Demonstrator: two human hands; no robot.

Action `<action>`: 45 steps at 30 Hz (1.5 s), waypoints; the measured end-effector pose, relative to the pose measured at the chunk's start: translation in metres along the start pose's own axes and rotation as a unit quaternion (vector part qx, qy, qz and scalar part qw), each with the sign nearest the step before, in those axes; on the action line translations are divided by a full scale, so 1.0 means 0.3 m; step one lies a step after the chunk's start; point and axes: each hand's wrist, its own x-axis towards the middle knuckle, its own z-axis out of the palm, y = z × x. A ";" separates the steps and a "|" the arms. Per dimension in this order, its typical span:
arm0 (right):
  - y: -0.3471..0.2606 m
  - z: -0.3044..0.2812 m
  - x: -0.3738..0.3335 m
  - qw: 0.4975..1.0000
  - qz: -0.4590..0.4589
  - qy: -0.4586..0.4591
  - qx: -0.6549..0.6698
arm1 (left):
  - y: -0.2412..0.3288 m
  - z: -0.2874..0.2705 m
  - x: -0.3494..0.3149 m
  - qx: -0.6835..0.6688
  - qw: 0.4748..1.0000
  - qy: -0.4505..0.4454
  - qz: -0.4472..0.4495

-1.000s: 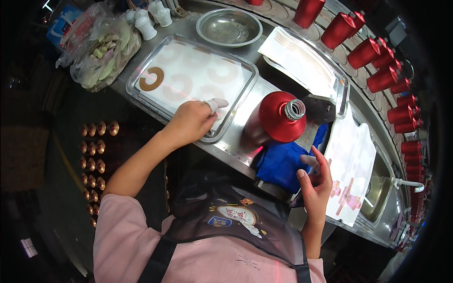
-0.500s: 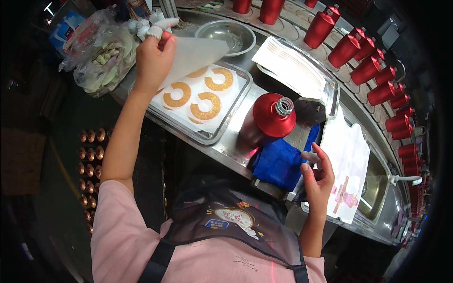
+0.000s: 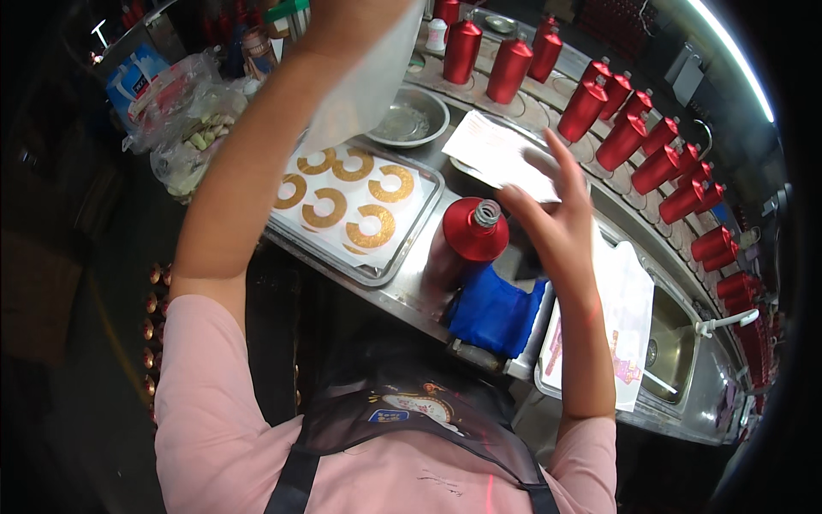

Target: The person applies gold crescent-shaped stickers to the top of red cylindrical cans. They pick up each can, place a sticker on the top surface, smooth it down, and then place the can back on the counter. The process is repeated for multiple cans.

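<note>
My left hand [image 3: 364, 24] is raised at the top edge, its fingers mostly out of frame. From it hangs a thin translucent sheet [image 3: 364, 90], blurred by motion. Below lies a metal tray [image 3: 409, 236] holding a white sheet with several gold C-shaped decals [image 3: 370, 227]. A red metal bottle [image 3: 473, 231] with an uncapped threaded neck rests tilted beside the tray, next to a blue cloth [image 3: 497, 313]. Over the bench just right of the bottle, my right hand [image 3: 561, 206] is open and holds nothing, thumb and fingers apart.
A metal bowl [image 3: 411, 120] and a tray of white printed sheets [image 3: 492, 154] stand behind. Many red bottles [image 3: 511, 68] line the conveyor at the far side. White printed sheets [image 3: 623, 300] lie at right, beside a sink [image 3: 672, 351]. Plastic bags [image 3: 188, 128] sit at far left.
My left hand has risen to the top edge, lifting the translucent sheet and uncovering more gold decals. My right hand has moved up and away, its fingers spreading. The view has shifted slightly.
</note>
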 end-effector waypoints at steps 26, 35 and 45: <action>-0.068 -0.365 -0.291 0.906 0.040 0.318 0.277 | 0.641 0.114 -0.333 -0.510 0.514 -0.318 -0.612; -0.076 -0.345 -0.421 0.893 0.057 0.343 0.286 | 0.693 0.168 -0.404 -0.477 0.589 -0.241 -0.606; -0.099 -0.434 -0.513 0.841 0.127 0.463 0.249 | 0.626 0.122 -0.402 -0.436 0.605 -0.271 -0.609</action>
